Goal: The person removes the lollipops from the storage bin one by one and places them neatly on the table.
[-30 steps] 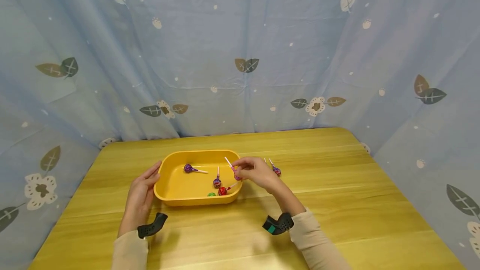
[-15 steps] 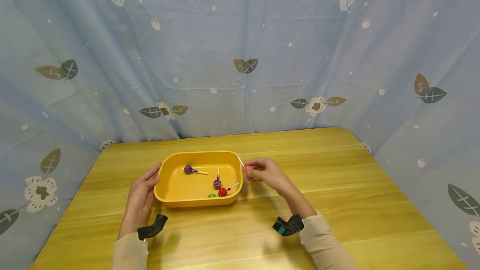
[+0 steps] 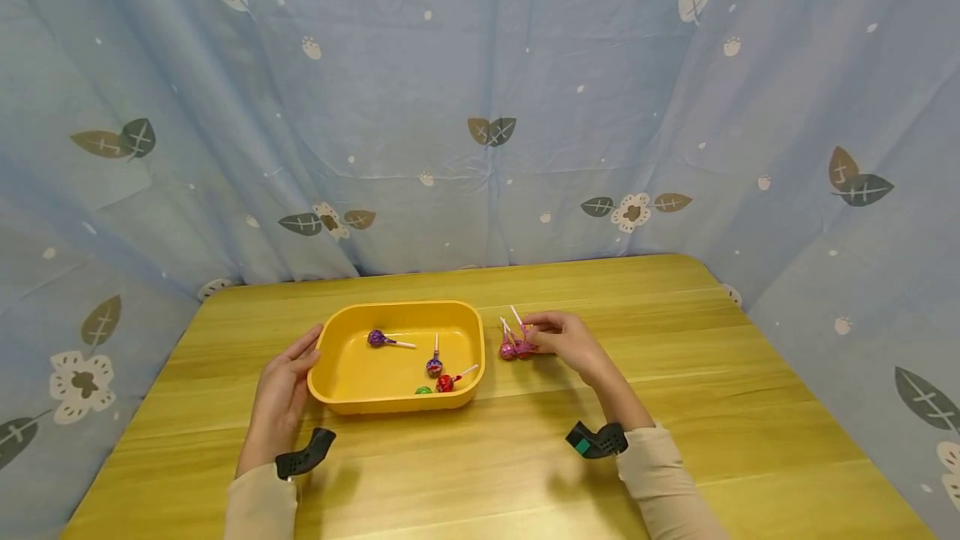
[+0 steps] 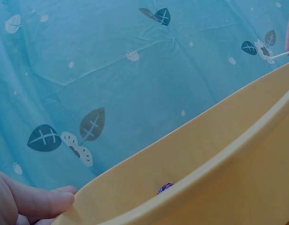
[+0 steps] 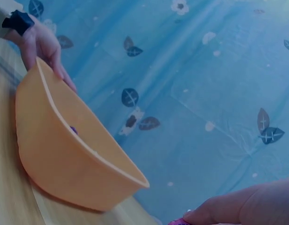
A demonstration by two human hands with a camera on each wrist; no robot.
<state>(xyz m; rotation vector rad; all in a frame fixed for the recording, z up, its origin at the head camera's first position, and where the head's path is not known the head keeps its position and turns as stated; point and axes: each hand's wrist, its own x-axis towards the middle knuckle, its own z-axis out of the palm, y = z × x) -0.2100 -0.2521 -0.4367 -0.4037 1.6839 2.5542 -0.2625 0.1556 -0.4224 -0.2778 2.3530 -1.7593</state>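
My left hand (image 3: 279,390) rests against the left end of a yellow plastic tray (image 3: 397,405), fingers laid along its outside. In the left wrist view the fingertips (image 4: 64,199) touch the rim. To the tray's right, my right hand (image 3: 564,343) pinches a pink lollipop (image 3: 524,348), its white stick pointing up. Just left of it sits another pink lollipop (image 3: 507,351) at the table. Inside the tray lie a purple lollipop (image 3: 376,338), a purple-and-red lollipop (image 3: 434,367), a red lollipop (image 3: 446,383) and a green lollipop (image 3: 423,390), partly hidden by the near wall.
The wooden table (image 3: 675,407) extends around the tray, its back edge close to a blue curtain (image 3: 480,107) with leaf and flower prints. Each wrist wears a black camera mount (image 3: 305,452).
My right hand has moved rightward from over the tray's right rim, carrying the pink lollipop to the table beside it. The left hand and the tray have stayed in place.
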